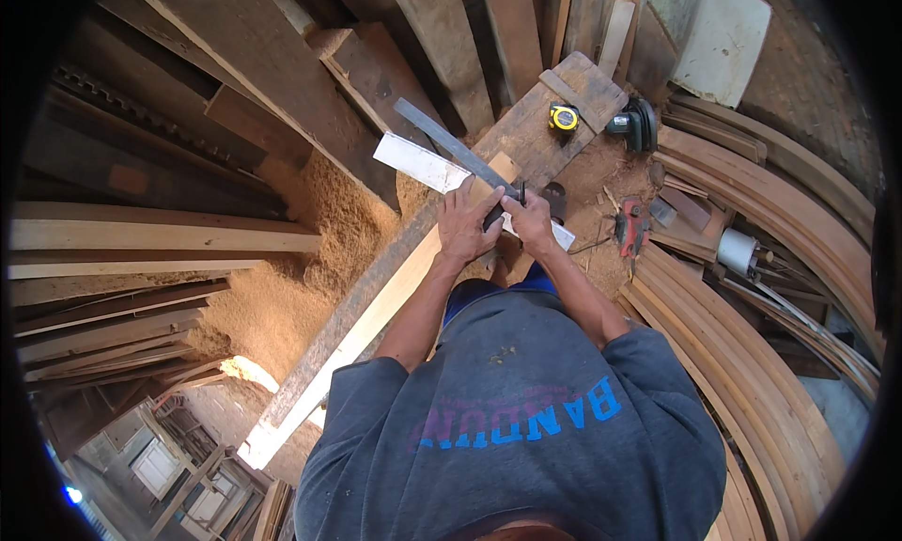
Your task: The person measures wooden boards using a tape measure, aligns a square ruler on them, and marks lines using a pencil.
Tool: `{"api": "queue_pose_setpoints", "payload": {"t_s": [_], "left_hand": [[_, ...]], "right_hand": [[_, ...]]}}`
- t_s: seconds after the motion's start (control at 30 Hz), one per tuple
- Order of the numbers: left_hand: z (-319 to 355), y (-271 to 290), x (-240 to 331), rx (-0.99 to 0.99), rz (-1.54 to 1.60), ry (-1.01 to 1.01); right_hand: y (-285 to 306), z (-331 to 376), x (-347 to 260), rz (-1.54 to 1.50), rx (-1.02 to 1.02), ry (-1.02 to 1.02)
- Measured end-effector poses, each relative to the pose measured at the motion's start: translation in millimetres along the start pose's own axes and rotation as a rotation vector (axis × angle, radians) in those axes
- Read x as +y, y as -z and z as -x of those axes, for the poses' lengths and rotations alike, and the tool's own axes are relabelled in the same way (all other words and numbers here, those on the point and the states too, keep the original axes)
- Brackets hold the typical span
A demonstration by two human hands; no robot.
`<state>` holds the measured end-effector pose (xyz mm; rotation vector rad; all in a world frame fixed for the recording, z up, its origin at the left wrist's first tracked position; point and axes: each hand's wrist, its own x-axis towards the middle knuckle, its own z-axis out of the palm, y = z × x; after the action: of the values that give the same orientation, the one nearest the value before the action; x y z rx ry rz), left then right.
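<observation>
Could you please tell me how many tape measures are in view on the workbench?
1. The yellow tape measure sits on the far end of the wooden plank, beyond both hands, near the dark power tool. Others may lie hidden among the lumber.

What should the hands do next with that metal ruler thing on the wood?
Probably draw the line: the left hand presses the steel square flat across the pale plank, and the right hand sits at its edge, seemingly holding a marker.

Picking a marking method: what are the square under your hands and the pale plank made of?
Square: looks like metal, flat grey blade with a dull sheen. Plank: bare wood, pale, unpainted, grain faintly visible, sawdust beside it.
</observation>
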<state>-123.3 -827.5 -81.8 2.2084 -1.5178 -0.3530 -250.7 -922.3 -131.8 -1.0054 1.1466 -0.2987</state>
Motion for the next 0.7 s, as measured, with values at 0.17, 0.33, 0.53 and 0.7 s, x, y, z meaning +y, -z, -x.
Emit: {"api": "queue_pose_setpoints", "payload": {"t_s": [0.17, 0.33, 0.53, 0.7], "left_hand": [[-1, 3, 2, -0.029, -0.017, 0.014], [-1, 1, 2, -0.013, -0.016, 0.001], [-3, 3, 3, -0.016, -0.029, -0.007], [-3, 6, 4, -0.017, -0.052, -0.021]], "right_hand": [[0, 1, -4, 0.011, -0.011, 0.030], [-1, 1, -4, -0.053, -0.021, 0.043], [1, 2, -10, -0.042, -0.035, -0.001], [20, -4, -19, 0.140, -0.012, 0.119]]}}
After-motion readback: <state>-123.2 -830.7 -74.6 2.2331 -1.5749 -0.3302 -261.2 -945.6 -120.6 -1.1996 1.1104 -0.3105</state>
